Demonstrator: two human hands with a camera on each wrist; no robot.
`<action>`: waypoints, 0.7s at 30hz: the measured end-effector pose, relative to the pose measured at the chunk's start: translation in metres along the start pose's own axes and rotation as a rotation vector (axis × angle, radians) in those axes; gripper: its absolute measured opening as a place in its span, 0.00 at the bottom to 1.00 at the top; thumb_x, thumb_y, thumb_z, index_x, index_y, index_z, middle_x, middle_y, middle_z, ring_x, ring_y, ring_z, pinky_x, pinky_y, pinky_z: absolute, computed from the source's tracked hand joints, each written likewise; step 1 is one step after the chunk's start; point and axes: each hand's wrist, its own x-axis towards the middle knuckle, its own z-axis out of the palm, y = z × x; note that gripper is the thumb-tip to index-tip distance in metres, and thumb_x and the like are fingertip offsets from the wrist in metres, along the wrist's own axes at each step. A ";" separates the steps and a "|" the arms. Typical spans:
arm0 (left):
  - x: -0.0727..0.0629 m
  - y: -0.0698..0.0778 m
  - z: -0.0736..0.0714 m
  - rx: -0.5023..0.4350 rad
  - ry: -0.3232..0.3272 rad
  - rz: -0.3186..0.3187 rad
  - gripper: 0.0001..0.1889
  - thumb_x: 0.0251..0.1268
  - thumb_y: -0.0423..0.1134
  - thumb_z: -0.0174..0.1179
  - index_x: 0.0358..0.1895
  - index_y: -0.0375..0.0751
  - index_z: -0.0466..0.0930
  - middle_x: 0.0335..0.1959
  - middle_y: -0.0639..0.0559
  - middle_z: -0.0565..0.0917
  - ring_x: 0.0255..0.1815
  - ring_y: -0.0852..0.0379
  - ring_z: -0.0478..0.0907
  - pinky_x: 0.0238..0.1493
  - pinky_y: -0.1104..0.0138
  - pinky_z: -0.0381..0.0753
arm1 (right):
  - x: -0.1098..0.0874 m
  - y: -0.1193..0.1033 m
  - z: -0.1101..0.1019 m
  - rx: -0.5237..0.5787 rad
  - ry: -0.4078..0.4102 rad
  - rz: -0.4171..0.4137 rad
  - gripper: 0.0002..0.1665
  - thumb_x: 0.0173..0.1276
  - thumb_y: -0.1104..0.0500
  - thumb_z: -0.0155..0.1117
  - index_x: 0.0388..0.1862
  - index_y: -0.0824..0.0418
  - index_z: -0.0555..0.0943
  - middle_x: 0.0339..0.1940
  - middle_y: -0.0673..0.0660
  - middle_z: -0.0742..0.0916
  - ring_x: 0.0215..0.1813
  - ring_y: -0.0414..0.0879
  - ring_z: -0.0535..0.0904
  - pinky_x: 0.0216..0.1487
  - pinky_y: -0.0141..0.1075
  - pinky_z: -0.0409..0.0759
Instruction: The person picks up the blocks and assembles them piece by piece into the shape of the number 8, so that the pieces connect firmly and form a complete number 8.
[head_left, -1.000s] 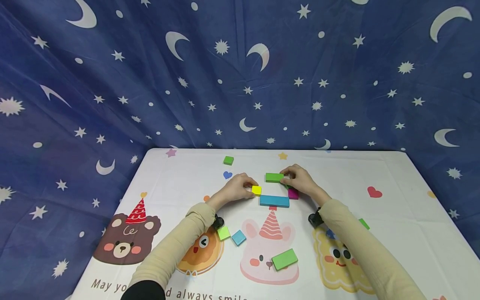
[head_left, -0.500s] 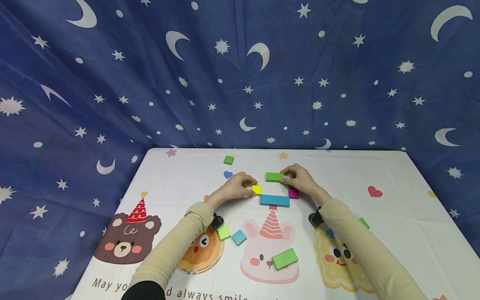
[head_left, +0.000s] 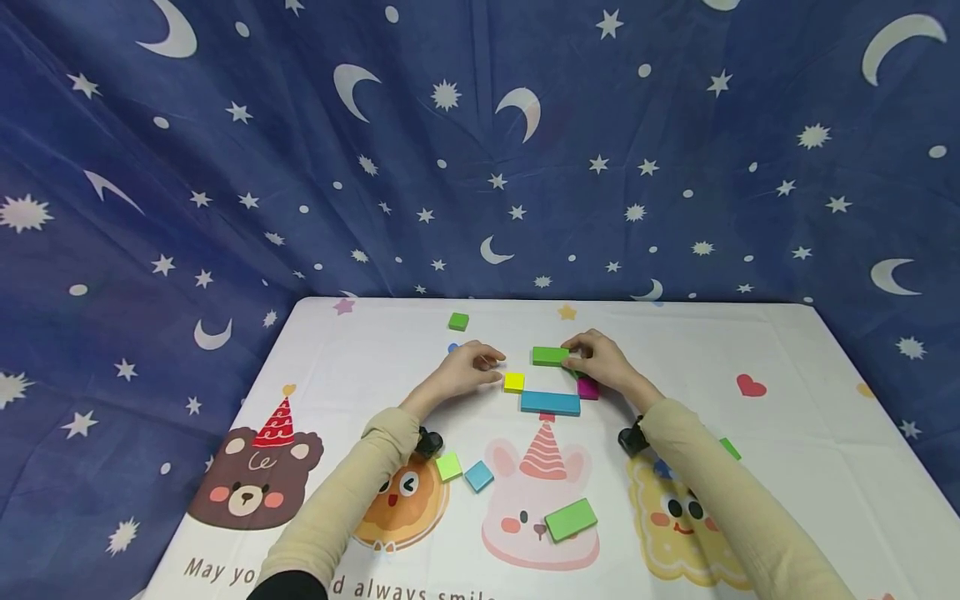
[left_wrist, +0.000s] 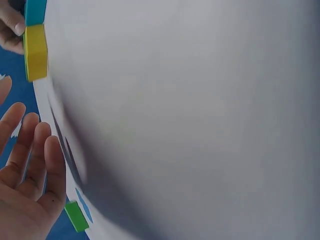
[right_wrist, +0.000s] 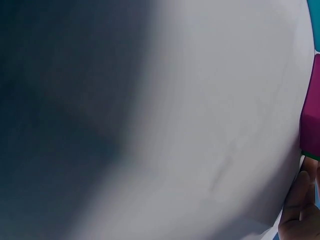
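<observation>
My left hand (head_left: 463, 372) is beside the yellow block (head_left: 513, 382), its fingers spread and holding nothing. The left wrist view shows the same hand (left_wrist: 30, 170) with a gap between its fingertips and that yellow block (left_wrist: 36, 52). My right hand (head_left: 603, 360) pinches the right end of a long green block (head_left: 550, 357) between thumb and fingers. A bit of darker green shows under the thumb. Just nearer stands a magenta block (head_left: 588, 389), also at the edge of the right wrist view (right_wrist: 311, 110). A long blue block (head_left: 551, 404) lies between the yellow and magenta blocks at the front.
On the white printed tablecloth (head_left: 825, 400) lie a small green block (head_left: 458, 322) at the back, a lime block (head_left: 448, 467), a small blue block (head_left: 479, 477) and a larger green block (head_left: 572, 520) nearer. Another green block (head_left: 730, 449) shows beside the right sleeve.
My left hand has let go of the yellow block and drawn back a little to the left, its fingers opening. The right hand and the blocks have stayed in place.
</observation>
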 end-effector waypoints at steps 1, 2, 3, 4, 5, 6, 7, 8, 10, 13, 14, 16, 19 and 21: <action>0.000 -0.001 -0.001 0.001 0.012 -0.002 0.16 0.60 0.36 0.65 0.52 0.39 0.82 0.43 0.46 0.81 0.43 0.53 0.78 0.50 0.64 0.77 | 0.000 0.000 0.000 0.000 -0.002 0.003 0.20 0.64 0.57 0.66 0.54 0.62 0.81 0.38 0.58 0.75 0.40 0.49 0.67 0.40 0.37 0.64; 0.001 -0.002 -0.002 0.003 0.022 -0.004 0.16 0.60 0.36 0.65 0.52 0.40 0.82 0.43 0.46 0.81 0.43 0.54 0.78 0.50 0.64 0.77 | 0.000 0.000 0.000 -0.001 -0.002 0.004 0.20 0.64 0.57 0.66 0.54 0.62 0.81 0.38 0.58 0.75 0.40 0.49 0.67 0.40 0.37 0.64; 0.002 -0.003 -0.003 -0.001 0.033 -0.007 0.16 0.60 0.36 0.65 0.52 0.40 0.82 0.43 0.46 0.81 0.43 0.54 0.79 0.50 0.64 0.77 | 0.000 0.000 0.000 -0.003 -0.001 0.002 0.20 0.64 0.57 0.66 0.54 0.62 0.81 0.38 0.58 0.75 0.40 0.48 0.67 0.40 0.37 0.64; 0.002 -0.004 -0.004 -0.003 0.044 -0.004 0.16 0.60 0.36 0.65 0.52 0.40 0.82 0.42 0.46 0.81 0.43 0.54 0.79 0.50 0.64 0.78 | -0.001 0.000 0.000 -0.003 0.000 0.002 0.20 0.64 0.57 0.66 0.54 0.62 0.81 0.38 0.58 0.75 0.40 0.48 0.67 0.40 0.37 0.64; 0.003 -0.005 -0.005 -0.001 0.054 -0.004 0.16 0.60 0.36 0.65 0.52 0.40 0.82 0.42 0.46 0.81 0.43 0.54 0.79 0.50 0.64 0.78 | -0.001 -0.001 0.000 -0.003 0.001 0.001 0.20 0.64 0.57 0.66 0.54 0.62 0.81 0.38 0.58 0.75 0.40 0.49 0.67 0.40 0.37 0.64; 0.004 -0.006 -0.007 -0.001 0.063 -0.005 0.16 0.60 0.36 0.65 0.52 0.40 0.82 0.43 0.46 0.82 0.43 0.54 0.79 0.50 0.64 0.78 | -0.001 -0.001 0.000 -0.002 0.004 0.000 0.20 0.64 0.57 0.66 0.54 0.62 0.81 0.38 0.58 0.76 0.40 0.48 0.67 0.39 0.37 0.64; 0.004 -0.007 -0.008 -0.006 0.070 -0.007 0.16 0.61 0.36 0.64 0.52 0.39 0.82 0.43 0.46 0.82 0.43 0.53 0.79 0.50 0.64 0.78 | -0.002 -0.001 0.000 -0.003 0.004 -0.005 0.20 0.64 0.57 0.66 0.54 0.63 0.81 0.38 0.58 0.76 0.39 0.49 0.67 0.39 0.37 0.64; 0.005 -0.007 -0.010 -0.013 0.075 -0.011 0.16 0.61 0.36 0.64 0.52 0.39 0.82 0.43 0.46 0.82 0.43 0.53 0.79 0.50 0.64 0.78 | -0.002 -0.001 0.000 -0.003 0.004 -0.009 0.20 0.64 0.57 0.66 0.54 0.63 0.81 0.38 0.58 0.76 0.39 0.48 0.67 0.39 0.37 0.64; 0.005 -0.009 -0.014 -0.021 0.083 -0.020 0.16 0.61 0.37 0.64 0.52 0.39 0.82 0.44 0.46 0.82 0.43 0.53 0.79 0.49 0.63 0.78 | -0.002 -0.001 0.000 -0.002 0.004 -0.015 0.20 0.64 0.57 0.66 0.54 0.63 0.81 0.37 0.58 0.76 0.39 0.48 0.67 0.39 0.37 0.64; 0.007 -0.011 -0.020 -0.038 0.089 -0.042 0.16 0.62 0.37 0.63 0.53 0.39 0.81 0.45 0.45 0.83 0.44 0.51 0.79 0.50 0.61 0.78 | -0.002 -0.001 0.000 -0.003 0.004 -0.021 0.20 0.64 0.57 0.66 0.54 0.64 0.81 0.37 0.58 0.76 0.39 0.48 0.67 0.39 0.36 0.64; 0.007 -0.012 -0.022 -0.039 0.092 -0.046 0.16 0.62 0.37 0.62 0.53 0.38 0.81 0.45 0.44 0.83 0.44 0.50 0.79 0.50 0.61 0.78 | -0.002 -0.001 -0.001 -0.002 0.004 -0.022 0.20 0.64 0.57 0.66 0.54 0.64 0.81 0.37 0.59 0.76 0.39 0.48 0.67 0.39 0.36 0.64; 0.008 -0.015 -0.027 -0.042 0.099 -0.062 0.16 0.63 0.37 0.62 0.54 0.38 0.81 0.47 0.44 0.83 0.46 0.49 0.79 0.51 0.60 0.77 | -0.003 -0.002 -0.001 -0.001 0.002 -0.017 0.20 0.64 0.57 0.66 0.54 0.64 0.81 0.38 0.58 0.76 0.39 0.48 0.68 0.39 0.36 0.64; 0.011 -0.020 -0.034 -0.044 0.122 -0.071 0.17 0.63 0.37 0.62 0.54 0.37 0.80 0.49 0.42 0.82 0.48 0.47 0.79 0.52 0.59 0.77 | -0.004 -0.003 -0.001 0.001 -0.001 -0.006 0.20 0.64 0.57 0.66 0.54 0.63 0.81 0.38 0.58 0.76 0.40 0.48 0.67 0.39 0.37 0.64; 0.014 -0.023 -0.038 -0.053 0.142 -0.085 0.17 0.64 0.37 0.61 0.55 0.37 0.80 0.50 0.42 0.80 0.50 0.47 0.78 0.54 0.58 0.77 | -0.004 -0.004 -0.002 0.002 -0.001 0.001 0.20 0.64 0.57 0.66 0.54 0.63 0.81 0.38 0.58 0.76 0.40 0.49 0.67 0.39 0.37 0.64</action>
